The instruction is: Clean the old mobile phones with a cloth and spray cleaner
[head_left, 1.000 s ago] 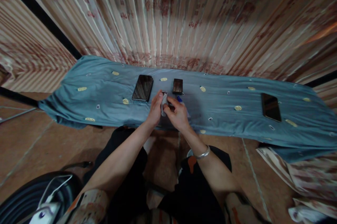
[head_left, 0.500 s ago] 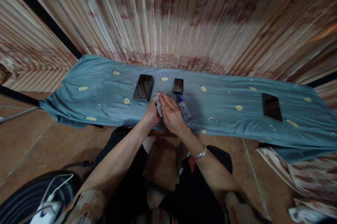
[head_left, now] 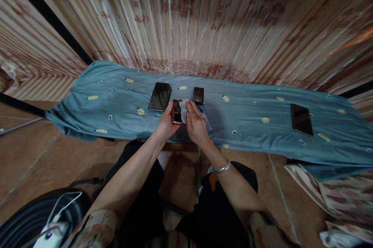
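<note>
My left hand (head_left: 166, 124) grips a small dark-screened device with a pinkish rim (head_left: 176, 112), perhaps a phone, held above the cloth. My right hand (head_left: 196, 123) is closed on a crumpled pale grey wiping cloth (head_left: 183, 110), which lies against the right part of the screen. Just past the right hand, a clear bottle with a blue cap (head_left: 207, 119) is partly covered by that hand. A black phone (head_left: 159, 96) lies left of the hands, seemingly stacked on another flat item. Behind them sits a small dark rectangular device (head_left: 198, 95).
A blue-green patterned sheet (head_left: 244, 123) covers the long low surface. Another phone (head_left: 301, 119) lies far to the right. A pleated curtain (head_left: 186, 26) hangs behind. Down at the left are a coiled black hose (head_left: 17, 217) and a white power strip (head_left: 52, 236).
My right hand has shifted right with the cloth, uncovering the device's dark screen in my left hand. More of the bottle is now behind my right hand.
</note>
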A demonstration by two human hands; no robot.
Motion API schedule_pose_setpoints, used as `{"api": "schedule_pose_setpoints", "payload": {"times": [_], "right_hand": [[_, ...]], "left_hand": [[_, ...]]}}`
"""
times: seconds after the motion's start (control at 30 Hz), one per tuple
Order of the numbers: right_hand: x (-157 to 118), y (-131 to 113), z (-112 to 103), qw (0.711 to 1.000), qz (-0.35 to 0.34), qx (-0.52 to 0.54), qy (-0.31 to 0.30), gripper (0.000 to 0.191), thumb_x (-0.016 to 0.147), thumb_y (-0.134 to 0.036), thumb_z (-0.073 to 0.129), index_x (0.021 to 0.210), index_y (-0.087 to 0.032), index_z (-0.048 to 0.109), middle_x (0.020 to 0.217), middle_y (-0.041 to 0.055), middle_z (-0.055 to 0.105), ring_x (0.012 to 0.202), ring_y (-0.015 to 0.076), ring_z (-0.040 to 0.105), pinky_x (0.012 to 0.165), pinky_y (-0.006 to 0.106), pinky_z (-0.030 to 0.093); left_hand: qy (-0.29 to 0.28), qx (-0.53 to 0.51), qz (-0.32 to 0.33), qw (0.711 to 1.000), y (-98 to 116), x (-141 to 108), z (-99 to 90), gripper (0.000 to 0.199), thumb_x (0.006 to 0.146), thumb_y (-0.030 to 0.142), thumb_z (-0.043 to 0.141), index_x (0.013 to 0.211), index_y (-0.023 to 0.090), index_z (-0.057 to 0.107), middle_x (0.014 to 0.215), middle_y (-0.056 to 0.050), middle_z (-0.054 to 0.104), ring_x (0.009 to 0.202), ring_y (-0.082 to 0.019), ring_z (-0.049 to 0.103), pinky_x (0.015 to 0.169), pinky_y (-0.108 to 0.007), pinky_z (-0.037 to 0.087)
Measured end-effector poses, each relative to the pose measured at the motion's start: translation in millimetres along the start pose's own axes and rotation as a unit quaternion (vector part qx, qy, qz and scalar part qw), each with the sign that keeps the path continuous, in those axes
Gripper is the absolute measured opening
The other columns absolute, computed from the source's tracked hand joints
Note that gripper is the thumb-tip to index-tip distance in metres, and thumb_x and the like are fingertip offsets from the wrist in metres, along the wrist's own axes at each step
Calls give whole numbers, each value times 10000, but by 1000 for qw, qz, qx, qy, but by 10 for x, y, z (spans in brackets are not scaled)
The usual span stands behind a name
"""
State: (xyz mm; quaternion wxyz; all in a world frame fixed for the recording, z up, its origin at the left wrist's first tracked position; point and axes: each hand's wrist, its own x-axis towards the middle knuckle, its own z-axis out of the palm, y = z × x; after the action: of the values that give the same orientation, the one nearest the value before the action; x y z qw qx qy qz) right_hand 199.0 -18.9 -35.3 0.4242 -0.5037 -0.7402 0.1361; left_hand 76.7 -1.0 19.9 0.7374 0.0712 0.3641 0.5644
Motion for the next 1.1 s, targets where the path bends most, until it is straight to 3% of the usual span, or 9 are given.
{"api": "schedule_pose_setpoints", "payload": {"times": [0.13, 0.4, 0.7, 0.83, 0.97, 1.1], "right_hand": [[3, 19, 22, 998, 25, 45, 30, 505, 1036, -289, 372, 1516, -171, 475, 1556, 133, 530, 1467, 227, 475, 1237, 463, 381], [-43, -95, -3, 998, 34, 46, 22, 473, 1021, -260, 391, 1452, -148, 553, 1469, 144, 616, 1386, 244, 572, 1186, 433, 451], [-183, -219, -72, 999, 7, 39, 2, 456, 1023, -262, 406, 1446, -210, 568, 1448, 96, 641, 1356, 230, 599, 1174, 434, 471], [-234, -264, -99, 999, -2, 43, -2, 456, 1024, -256, 407, 1442, -179, 572, 1449, 128, 636, 1360, 229, 595, 1180, 439, 468], [-254, -242, -121, 999, -4, 46, -6, 461, 1016, -238, 425, 1455, -192, 561, 1454, 125, 631, 1364, 231, 590, 1180, 444, 469], [-222, -134, -168, 999, -12, 34, -6, 428, 1009, -233, 462, 1412, -196, 601, 1413, 119, 663, 1328, 230, 619, 1164, 432, 485]], "left_hand": [[-27, 18, 12, 999, -5, 14, -17, 424, 1045, 378, 415, 1233, 120, 693, 1049, -111, 795, 1011, -223, 746, 975, -363, 557], [-7, 10, 28, 1000, 72, -7, 4, 442, 1054, 385, 372, 1171, 121, 706, 1004, -110, 794, 1056, -244, 738, 994, -390, 552], [0, -18, 26, 999, 189, -3, -16, 462, 1055, 400, 349, 1088, 122, 716, 949, -116, 794, 975, -243, 751, 956, -390, 569], [0, -14, 29, 999, 225, 68, -112, 439, 1048, 397, 390, 1105, 121, 726, 874, -90, 794, 865, -213, 753, 913, -353, 578], [-6, -1, 23, 1000, 220, 107, -148, 444, 1030, 430, 436, 1144, 117, 729, 915, -105, 801, 878, -231, 760, 907, -355, 578], [-21, 6, -2, 1000, 168, 62, -64, 539, 1060, 418, 305, 1185, 80, 705, 916, -132, 799, 913, -252, 764, 917, -394, 580]]}}
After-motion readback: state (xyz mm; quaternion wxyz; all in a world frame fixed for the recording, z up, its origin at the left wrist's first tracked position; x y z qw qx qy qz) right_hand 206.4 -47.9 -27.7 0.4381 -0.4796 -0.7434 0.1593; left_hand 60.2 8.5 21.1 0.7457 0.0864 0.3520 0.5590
